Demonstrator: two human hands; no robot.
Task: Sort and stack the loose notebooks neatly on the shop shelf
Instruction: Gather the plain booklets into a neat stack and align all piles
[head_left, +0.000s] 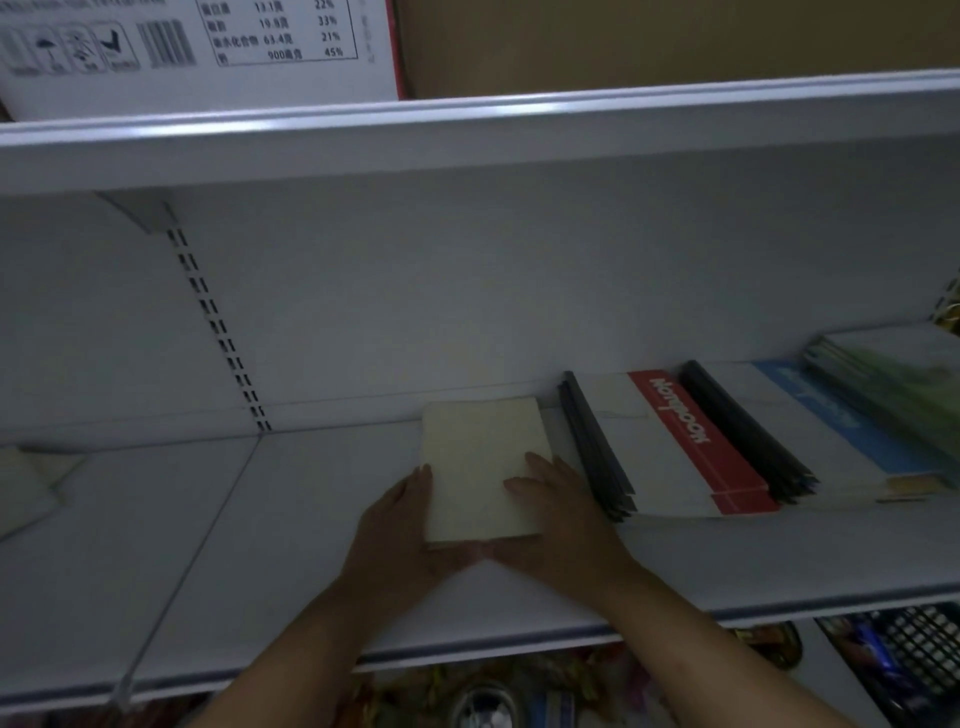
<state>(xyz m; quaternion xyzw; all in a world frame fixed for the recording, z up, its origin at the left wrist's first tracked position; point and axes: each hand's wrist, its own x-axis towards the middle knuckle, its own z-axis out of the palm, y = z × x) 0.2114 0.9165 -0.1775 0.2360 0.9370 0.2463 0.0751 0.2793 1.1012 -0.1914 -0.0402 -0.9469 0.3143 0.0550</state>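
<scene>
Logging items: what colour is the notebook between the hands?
The notebook is plain cream; head view.

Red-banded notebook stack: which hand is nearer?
Right. The right hand rests on the cream notebook, just left of the red-banded notebook stack; the left hand touches the cream notebook on its opposite, left edge, farther away.

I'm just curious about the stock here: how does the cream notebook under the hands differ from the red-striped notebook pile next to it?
The cream notebook is plain and smaller; the red-striped notebook pile is white with a red printed band. The left hand and right hand touch the cream notebook; the red-striped notebook pile is untouched. That pile shows black spines; the cream notebook shows none. Both lie flat on the shelf.
</scene>
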